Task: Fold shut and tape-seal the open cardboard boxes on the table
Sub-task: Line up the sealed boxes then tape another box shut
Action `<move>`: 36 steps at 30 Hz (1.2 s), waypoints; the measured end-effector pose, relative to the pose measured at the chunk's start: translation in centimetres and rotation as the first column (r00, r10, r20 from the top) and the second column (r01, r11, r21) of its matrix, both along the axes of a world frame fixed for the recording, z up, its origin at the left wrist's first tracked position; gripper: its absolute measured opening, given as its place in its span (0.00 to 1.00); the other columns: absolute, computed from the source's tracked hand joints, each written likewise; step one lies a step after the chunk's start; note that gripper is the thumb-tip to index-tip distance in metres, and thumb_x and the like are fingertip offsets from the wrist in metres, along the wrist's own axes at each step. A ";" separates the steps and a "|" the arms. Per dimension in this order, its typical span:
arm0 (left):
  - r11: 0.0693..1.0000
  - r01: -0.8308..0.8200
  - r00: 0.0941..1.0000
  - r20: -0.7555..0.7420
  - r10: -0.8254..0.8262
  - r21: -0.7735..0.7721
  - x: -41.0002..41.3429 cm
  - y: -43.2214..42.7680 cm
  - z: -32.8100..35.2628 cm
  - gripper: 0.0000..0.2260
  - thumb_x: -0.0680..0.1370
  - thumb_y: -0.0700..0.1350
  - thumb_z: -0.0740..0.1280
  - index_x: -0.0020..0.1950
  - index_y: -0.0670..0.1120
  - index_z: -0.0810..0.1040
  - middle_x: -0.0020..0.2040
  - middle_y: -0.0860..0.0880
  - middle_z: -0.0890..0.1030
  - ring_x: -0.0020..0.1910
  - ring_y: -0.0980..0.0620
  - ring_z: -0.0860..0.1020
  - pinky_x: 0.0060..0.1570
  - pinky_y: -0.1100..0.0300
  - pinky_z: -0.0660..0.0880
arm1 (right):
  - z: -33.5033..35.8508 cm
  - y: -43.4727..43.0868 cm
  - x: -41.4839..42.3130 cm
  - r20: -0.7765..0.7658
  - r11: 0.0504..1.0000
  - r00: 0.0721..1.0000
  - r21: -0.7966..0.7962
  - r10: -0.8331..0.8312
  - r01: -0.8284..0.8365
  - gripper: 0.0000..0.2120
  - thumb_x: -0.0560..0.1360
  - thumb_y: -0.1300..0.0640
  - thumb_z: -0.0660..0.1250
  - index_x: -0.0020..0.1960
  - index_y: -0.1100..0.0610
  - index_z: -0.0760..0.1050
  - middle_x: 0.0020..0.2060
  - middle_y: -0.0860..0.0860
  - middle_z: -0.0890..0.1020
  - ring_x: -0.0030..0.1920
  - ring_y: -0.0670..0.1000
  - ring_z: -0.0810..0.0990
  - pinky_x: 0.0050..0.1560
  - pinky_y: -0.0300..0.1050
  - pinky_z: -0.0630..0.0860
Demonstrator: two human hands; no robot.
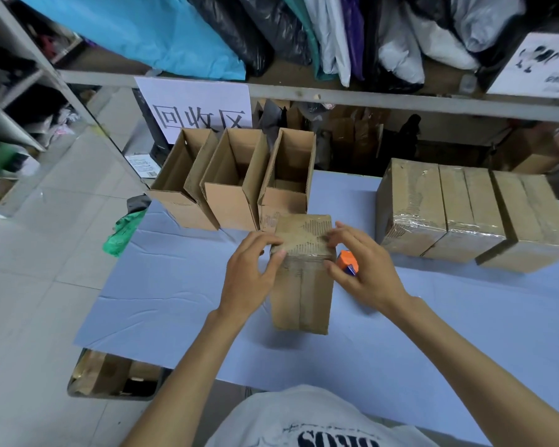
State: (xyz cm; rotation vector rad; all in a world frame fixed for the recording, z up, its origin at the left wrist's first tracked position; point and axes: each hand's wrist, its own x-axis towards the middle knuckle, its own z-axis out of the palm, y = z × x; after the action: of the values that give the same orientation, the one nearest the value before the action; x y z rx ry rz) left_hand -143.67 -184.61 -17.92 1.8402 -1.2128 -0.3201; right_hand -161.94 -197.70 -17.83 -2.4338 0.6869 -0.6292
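A closed cardboard box [302, 285] stands upright in the middle of the blue table [162, 295], its top flaps folded down and taped. My left hand [252, 272] presses the box's top left edge with its fingertips. My right hand [359, 269] touches the top right edge with thumb and fingers. An orange and blue tape dispenser [347, 262] lies just behind my right hand. Three open boxes [236, 179] stand in a row at the back left. Three sealed boxes [471, 214] lie side by side at the back right.
A grey shelf rail [304, 93] crosses above the table's far edge with a white paper sign [200, 108] hanging from it. A green bag [123, 232] hangs off the left edge. A crate of cardboard [113, 375] sits on the floor below.
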 end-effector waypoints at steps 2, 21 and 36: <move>0.999 -0.036 0.998 -0.052 0.035 -0.019 -0.1 -0.1 0.1 0.07 0.79 0.49 0.67 0.54 0.47 0.79 0.51 0.57 0.80 0.52 0.58 0.78 0.55 0.60 0.76 | -0.1 0.5 0.1 0.031 0.997 0.999 0.083 -0.012 0.009 0.11 0.75 0.52 0.70 0.54 0.54 0.74 0.54 0.46 0.80 0.53 0.46 0.79 0.53 0.37 0.74; 0.991 -0.121 0.935 -0.329 0.133 0.057 -0.2 -0.9 0.7 0.07 0.74 0.37 0.72 0.38 0.44 0.78 0.48 0.54 0.79 0.46 0.60 0.78 0.49 0.51 0.79 | 0.4 1.2 1.6 0.162 0.676 0.925 0.727 -0.345 0.125 0.06 0.69 0.59 0.72 0.36 0.57 0.76 0.47 0.48 0.83 0.54 0.52 0.80 0.53 0.57 0.77; 0.968 -0.154 0.906 -0.362 0.219 0.199 -0.7 -2.6 1.4 0.09 0.78 0.35 0.64 0.52 0.47 0.68 0.55 0.50 0.73 0.56 0.52 0.76 0.44 0.77 0.68 | 2.2 0.7 3.6 0.071 0.501 0.847 0.831 -0.527 0.242 0.26 0.70 0.71 0.72 0.57 0.47 0.70 0.56 0.51 0.73 0.52 0.51 0.80 0.39 0.47 0.79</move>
State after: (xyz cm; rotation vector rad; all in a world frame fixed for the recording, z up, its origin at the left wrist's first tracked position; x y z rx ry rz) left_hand -144.33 -187.22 -16.48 1.9065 -0.7525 -0.6548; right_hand -158.34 -197.00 -15.60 -1.2769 1.1093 -0.6654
